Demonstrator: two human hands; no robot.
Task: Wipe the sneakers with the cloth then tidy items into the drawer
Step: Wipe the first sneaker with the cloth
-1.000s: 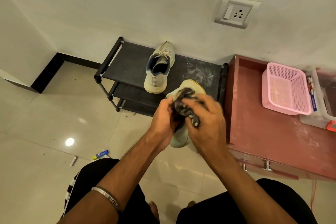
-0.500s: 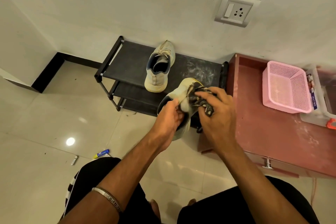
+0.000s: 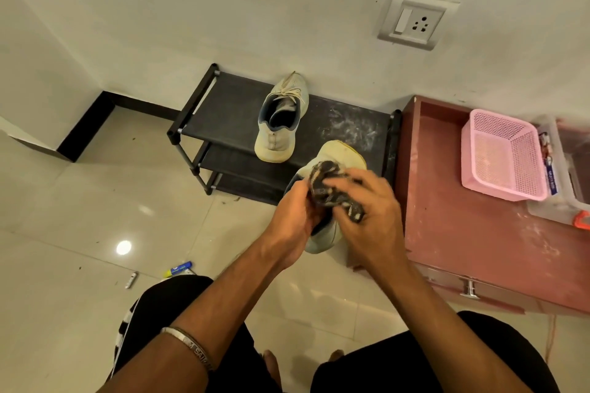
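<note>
- I am looking down at my two bare hands, raised in front of a black shoe rack (image 3: 223, 112) that stands against a pale wall.
- My left hand (image 3: 292, 220) is curled round a cream sneaker (image 3: 332, 158), gripping it at the opening and holding it in the air, toe pointing away from me.
- My right hand (image 3: 367, 210) is closed on a bunched cloth (image 3: 332, 190), dark with pale speckles, and presses it against the upper of that sneaker.
- By my reading, the wiping is under way on this shoe and not finished.
- A second sneaker (image 3: 281, 124) rests on the rack's top shelf, heel toward me, laces loose. I cannot tell whether it has been wiped.
- The tidying looks not yet started: a glue stick (image 3: 178, 269) and a small silver item (image 3: 131, 279) lie on the glossy tiled floor, well apart from the cabinet.
- The drawer (image 3: 479, 289), with a metal handle, sits in a reddish cabinet to my right and appears closed.
- Materials: the sneakers are soft fabric with scuffed rubber soles, and the cloth is limp and crumpled.
- The rack's shelf is matt black with whitish dust smears.
- On the dusty cabinet top stands a pink basket (image 3: 504, 156) of perforated plastic, beside a clear plastic box (image 3: 562, 150).
</note>
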